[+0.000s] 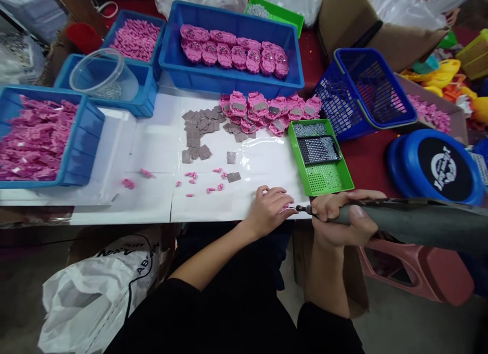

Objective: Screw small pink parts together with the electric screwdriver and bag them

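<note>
My left hand (269, 209) closes over the pink piece (285, 207), pinning it at the desk's (213, 209) near edge so it won't spin; my right hand (339, 219) clamps the driver (404, 223).

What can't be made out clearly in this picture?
Head view only:
- The pink piece: mostly covered by the left hand.
- The electric screwdriver in the right hand: rear cut off by the right edge.
- The bits in the green tray: too small to identify.
</note>
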Tool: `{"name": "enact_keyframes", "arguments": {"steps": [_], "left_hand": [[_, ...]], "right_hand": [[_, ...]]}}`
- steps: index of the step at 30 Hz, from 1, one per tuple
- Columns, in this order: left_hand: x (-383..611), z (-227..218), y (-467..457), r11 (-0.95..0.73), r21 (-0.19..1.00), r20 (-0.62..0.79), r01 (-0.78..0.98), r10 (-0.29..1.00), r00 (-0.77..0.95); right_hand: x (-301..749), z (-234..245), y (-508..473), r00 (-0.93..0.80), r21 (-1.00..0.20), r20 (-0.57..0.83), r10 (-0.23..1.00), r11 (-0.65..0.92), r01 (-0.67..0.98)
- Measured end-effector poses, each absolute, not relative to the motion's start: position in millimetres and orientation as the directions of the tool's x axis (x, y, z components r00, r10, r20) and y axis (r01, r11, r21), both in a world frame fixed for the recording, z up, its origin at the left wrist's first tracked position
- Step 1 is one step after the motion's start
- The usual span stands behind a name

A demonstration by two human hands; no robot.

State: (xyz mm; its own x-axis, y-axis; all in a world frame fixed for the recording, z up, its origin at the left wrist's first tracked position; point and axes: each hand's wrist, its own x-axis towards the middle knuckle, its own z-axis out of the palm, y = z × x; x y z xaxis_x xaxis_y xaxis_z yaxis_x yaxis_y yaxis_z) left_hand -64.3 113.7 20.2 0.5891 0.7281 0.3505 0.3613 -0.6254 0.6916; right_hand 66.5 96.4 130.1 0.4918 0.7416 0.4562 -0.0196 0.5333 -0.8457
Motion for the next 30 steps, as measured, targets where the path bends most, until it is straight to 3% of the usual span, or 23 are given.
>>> {"name": "enact_keyframes", "arguments": {"steps": [9,21,26,30], "left_hand": [[-60.4,22.3,112.9,-0.612,0.632,0.246,0.475,0.740,0.626],[-54.5,20.6,110.7,-0.628,0.581,0.265,0.518,0.747,0.609],[-53.7,24.4,112.6,-0.620,0.586,0.228,0.522,0.744,0.628],[-53.9,27.6,115.5,-0.623,0.584,0.217,0.521,0.738,0.639]], "right_hand": [[64.9,112.1,108.7,0.542,-0.868,0.416,0.730,0.497,-0.002],[54.6,99.4,107.9,0.443,-0.892,0.426,0.788,0.447,0.063],[56.5,97.4,112.2,0.333,-0.921,0.363,0.870,0.390,-0.015],[67.0,122.5,113.7,0.377,-0.915,0.353,0.856,0.401,-0.054]]}}
